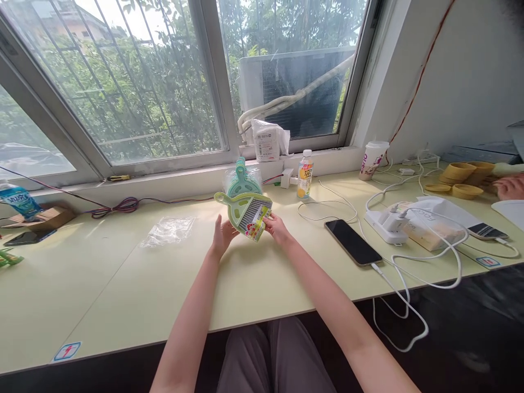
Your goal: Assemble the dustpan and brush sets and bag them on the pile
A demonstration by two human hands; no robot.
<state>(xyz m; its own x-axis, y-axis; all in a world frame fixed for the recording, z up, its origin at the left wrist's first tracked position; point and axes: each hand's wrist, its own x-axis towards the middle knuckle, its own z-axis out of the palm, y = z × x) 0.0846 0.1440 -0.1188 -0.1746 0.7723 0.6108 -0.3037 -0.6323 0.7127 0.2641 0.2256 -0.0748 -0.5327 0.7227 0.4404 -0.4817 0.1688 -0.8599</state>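
A small green dustpan-and-brush set (249, 213) is held tilted above the table, its handle pointing up to the left. Dark bristles and a colourful label show on its front. My right hand (277, 228) grips the lower right edge, fingers closed on it. On the other side, my left hand (223, 236) has its thumb raised and its fingers curled behind the lower left edge, where they are partly hidden. Just behind stands a stack of teal dustpans (241, 180) in clear plastic, leaning near the window sill. A crumpled clear plastic bag (168, 231) lies to the left.
On the right are a phone (353, 242), a power strip (385, 226), looping white cables and a tissue pack (429, 224). A bottle (305, 174) and a cup (373, 160) stand at the back. Another person's hand (511, 187) is at far right, near yellow bowls (458, 172).
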